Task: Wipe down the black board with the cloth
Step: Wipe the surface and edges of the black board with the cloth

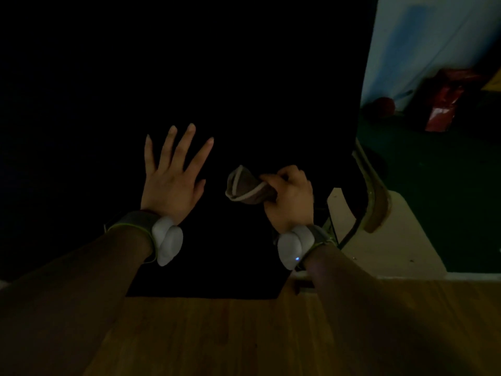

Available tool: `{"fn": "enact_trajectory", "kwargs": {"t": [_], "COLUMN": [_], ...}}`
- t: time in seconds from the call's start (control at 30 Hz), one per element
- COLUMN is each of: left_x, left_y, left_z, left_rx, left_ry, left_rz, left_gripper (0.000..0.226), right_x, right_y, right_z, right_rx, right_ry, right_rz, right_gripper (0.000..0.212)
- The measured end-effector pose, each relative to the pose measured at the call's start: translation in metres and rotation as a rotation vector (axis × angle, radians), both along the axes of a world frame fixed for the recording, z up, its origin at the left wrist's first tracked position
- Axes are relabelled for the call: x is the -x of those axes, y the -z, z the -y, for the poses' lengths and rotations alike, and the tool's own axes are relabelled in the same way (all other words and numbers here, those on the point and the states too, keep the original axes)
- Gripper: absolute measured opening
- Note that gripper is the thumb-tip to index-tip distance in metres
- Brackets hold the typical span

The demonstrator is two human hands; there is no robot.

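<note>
Two hands: both at lower middle of the frame, over the black board (244,77).
Left hand (170,183): fingers spread, holding nothing; I think it can steady the board.
Right hand (290,196): grips the bunched brown cloth (244,188).
Cloth: I would flatten it, then wipe in overlapping strokes.

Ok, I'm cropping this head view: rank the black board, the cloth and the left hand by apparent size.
1. black board, by far
2. left hand
3. cloth, partly hidden in the right hand, so its full size is unsure
</note>
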State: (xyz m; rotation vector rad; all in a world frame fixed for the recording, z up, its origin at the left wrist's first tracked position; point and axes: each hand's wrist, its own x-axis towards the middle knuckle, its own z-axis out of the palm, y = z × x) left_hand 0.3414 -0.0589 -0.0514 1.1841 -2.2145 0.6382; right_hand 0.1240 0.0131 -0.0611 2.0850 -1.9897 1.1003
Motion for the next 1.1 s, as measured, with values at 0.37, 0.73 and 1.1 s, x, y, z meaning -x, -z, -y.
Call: {"fn": "enact_trajectory", "kwargs": {"t": [0.37,0.73,1.1], "left_x": [0.021,0.035,0.039], "left_y": [-0.093,-0.177,-0.231], "left_z": [-0.018,-0.019,-0.009], "left_rx": [0.065,0.107,0.129], "left_ry": [0.010,-0.006,-0.035], "left_rz": [-0.197,-0.221,-0.223], "left_gripper": [0.064,0.080,0.084], "right_x": [0.006,0.023,0.025], "right_y": [-0.109,-0.204,-0.266], "right_z": [-0.022,-0.029,-0.021], "right_rx": [0.329,0.505,0.608], "right_ry": [-0.066,-0.014,0.067], "right_rz": [0.074,0.073,-0.019], "right_gripper": [0.044,0.050,0.050]}}
